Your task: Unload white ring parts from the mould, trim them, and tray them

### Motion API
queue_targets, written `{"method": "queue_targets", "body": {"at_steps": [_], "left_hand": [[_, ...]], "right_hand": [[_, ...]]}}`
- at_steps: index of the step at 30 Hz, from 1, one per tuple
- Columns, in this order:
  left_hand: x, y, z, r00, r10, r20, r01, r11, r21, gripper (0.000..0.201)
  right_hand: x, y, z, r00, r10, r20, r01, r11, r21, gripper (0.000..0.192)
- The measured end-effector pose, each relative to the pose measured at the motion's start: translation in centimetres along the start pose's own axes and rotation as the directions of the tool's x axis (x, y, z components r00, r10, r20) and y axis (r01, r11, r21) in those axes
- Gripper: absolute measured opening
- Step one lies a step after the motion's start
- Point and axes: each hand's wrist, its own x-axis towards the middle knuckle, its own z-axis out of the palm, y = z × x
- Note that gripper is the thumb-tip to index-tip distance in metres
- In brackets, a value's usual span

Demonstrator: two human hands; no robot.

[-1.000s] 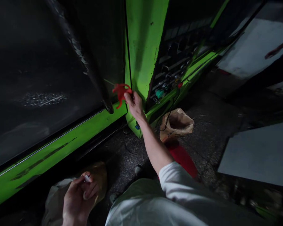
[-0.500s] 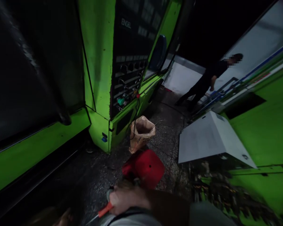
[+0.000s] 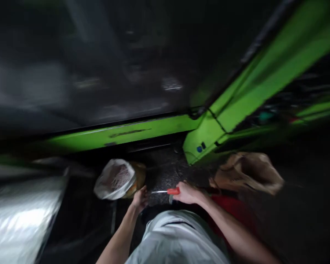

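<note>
The red-handled tool (image 3: pixel 172 191) is clasped in the right hand (image 3: pixel 187 193), seemingly so its shaft (image 3: pixel 158 191) is left free; left of the tool, what the left hand (image 3: pixel 140 199) holds cannot be told; farther left, an open white sack (image 3: pixel 102 185) is seen.

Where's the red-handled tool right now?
The red-handled tool is low centre in the head view, in the grip of the right hand, its thin shaft pointing toward the left hand.
</note>
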Motion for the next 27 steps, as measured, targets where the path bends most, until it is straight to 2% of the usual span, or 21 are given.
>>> {"method": "queue_targets", "body": {"at_steps": [4,7,13,15,21,23,24,26,27], "left_hand": [[0.1,-0.5,-1.9,0.992,-0.056,-0.113,0.042,0.991,-0.125,0.040],[0.1,-1.7,-2.3,0.981,-0.058,-0.183,0.028,0.986,-0.163,0.040],[0.8,-4.2,-1.4,0.944,0.012,-0.329,-0.058,0.990,-0.129,0.041],[1.0,-4.5,-0.9,0.938,0.026,-0.346,-0.066,0.992,-0.104,0.040],[0.7,-4.5,-0.3,0.937,0.040,-0.348,-0.058,0.997,-0.041,0.040],[-0.1,-4.3,-0.2,0.940,0.061,-0.336,-0.072,0.997,-0.022,0.041],[-0.6,-4.2,-0.2,0.941,0.074,-0.330,-0.082,0.997,-0.013,0.041],[-1.4,-4.1,-0.1,0.939,0.097,-0.330,-0.102,0.995,0.002,0.046],[-1.7,-4.1,-0.1,0.937,0.110,-0.333,-0.114,0.994,0.008,0.051]], "right_hand": [[1.3,-1.0,0.2,0.995,-0.093,0.031,0.095,0.993,-0.066,0.022],[1.4,-1.4,0.5,0.988,-0.137,0.069,0.143,0.984,-0.102,0.020],[1.2,-1.5,0.9,0.985,-0.151,0.081,0.163,0.969,-0.184,0.021],[1.2,-1.3,0.9,0.985,-0.153,0.084,0.168,0.961,-0.220,0.020],[1.0,0.7,0.8,0.984,-0.150,0.095,0.163,0.974,-0.156,0.018],[1.0,2.5,0.6,0.986,-0.158,0.050,0.162,0.980,-0.114,0.020],[1.2,3.9,0.2,0.986,-0.164,-0.009,0.163,0.984,-0.073,0.021],[1.6,7.2,-1.4,0.974,-0.120,-0.194,0.139,0.986,0.087,0.025],[1.8,9.0,-2.7,0.955,-0.048,-0.294,0.113,0.971,0.210,0.028]]}}
